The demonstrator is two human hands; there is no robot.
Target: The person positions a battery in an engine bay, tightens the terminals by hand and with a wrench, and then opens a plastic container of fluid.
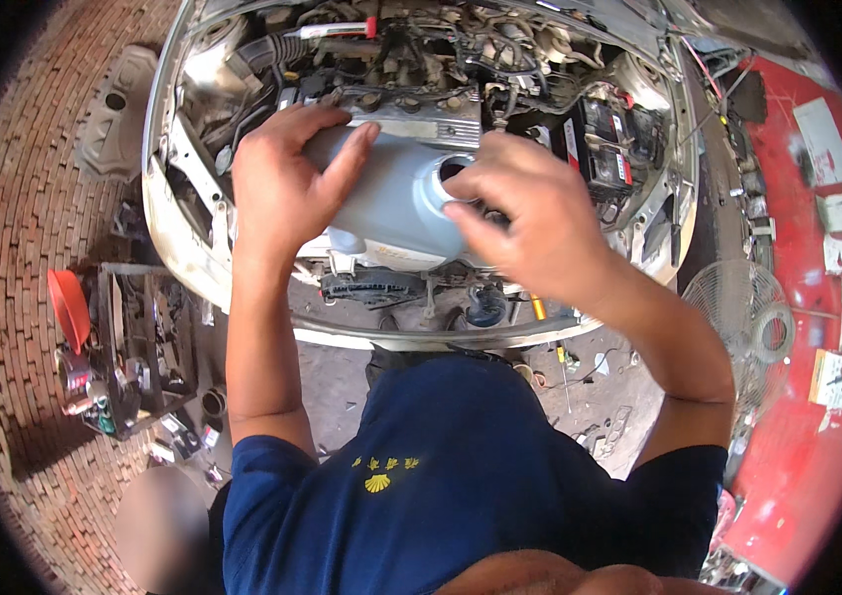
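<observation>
A pale grey-blue plastic jug (386, 203) lies tilted over the front of an open engine bay, with its round mouth toward the right. My left hand (287, 178) is wrapped round the jug's left end, thumb on top. At the mouth is my right hand (540, 213), its fingers curled and pinched close to the rim. Whatever those fingers may hold is hidden. Inside the mouth it looks dark. Just beyond the jug, part of the engine's top cover (458, 131) shows.
A car battery (604, 149) sits at the right of the bay. Across the far left lies a red-and-white tube (337, 30). A metal cart (143, 337) with an orange funnel-like piece (69, 310) stands left. On the right are a wire-cage fan (738, 322) and red sheeting (788, 416).
</observation>
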